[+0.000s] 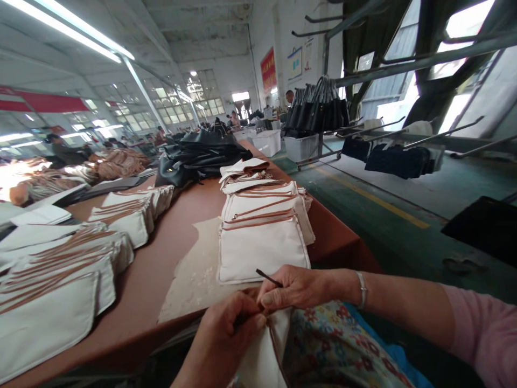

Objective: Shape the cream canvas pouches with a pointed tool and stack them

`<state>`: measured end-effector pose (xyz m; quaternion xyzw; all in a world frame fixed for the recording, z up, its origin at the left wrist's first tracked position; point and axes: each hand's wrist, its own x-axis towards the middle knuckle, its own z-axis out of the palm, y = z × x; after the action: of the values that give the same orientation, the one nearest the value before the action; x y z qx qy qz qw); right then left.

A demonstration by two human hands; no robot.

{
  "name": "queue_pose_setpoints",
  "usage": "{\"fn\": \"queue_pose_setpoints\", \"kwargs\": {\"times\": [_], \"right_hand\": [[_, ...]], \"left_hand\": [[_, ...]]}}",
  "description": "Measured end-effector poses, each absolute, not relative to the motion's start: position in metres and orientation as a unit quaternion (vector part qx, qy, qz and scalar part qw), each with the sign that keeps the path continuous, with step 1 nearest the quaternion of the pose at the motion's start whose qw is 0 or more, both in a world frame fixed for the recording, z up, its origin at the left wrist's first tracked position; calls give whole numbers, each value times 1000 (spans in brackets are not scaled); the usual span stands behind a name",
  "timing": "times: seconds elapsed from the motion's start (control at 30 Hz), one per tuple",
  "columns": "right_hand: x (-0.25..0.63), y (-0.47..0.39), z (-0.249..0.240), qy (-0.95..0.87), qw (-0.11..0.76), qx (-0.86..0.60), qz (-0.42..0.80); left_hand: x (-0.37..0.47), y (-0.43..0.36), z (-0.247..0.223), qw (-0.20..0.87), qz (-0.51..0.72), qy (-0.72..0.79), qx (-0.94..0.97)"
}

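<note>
My left hand pinches the brown-trimmed edge of a cream-white pouch hanging over my lap. Fingers of my right hand are closed at the same edge, thumb close to the left fingertips. Out of the right hand sticks a thin dark tool, pointing up and left; its working end is hidden by the fingers. Just beyond my hands, a stack of similar white pouches with brown zippers lies on the brown table, partly over a sheet of tan paper.
More white pouches lie in overlapping rows at left. Black bags are heaped farther back. A metal rack with black handbags stands at right, above the green floor. A floral apron covers my lap.
</note>
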<state>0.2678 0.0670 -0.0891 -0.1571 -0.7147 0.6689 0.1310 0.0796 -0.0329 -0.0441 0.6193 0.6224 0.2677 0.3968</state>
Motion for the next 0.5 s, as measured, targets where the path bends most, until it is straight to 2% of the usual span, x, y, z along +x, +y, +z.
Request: {"fn": "queue_pose_setpoints", "kwargs": {"times": [0.2,0.4,0.5], "right_hand": [[270,63,-84,-708,137,-170,672],[274,64,-79,-717,120,-160,668],[275,63,-75,-707,116,-166,678]], "left_hand": [[68,-39,-45,449,330,583,591],[56,-42,-41,567,257,544,562],[58,-40,-38,575,256,565,533]]}}
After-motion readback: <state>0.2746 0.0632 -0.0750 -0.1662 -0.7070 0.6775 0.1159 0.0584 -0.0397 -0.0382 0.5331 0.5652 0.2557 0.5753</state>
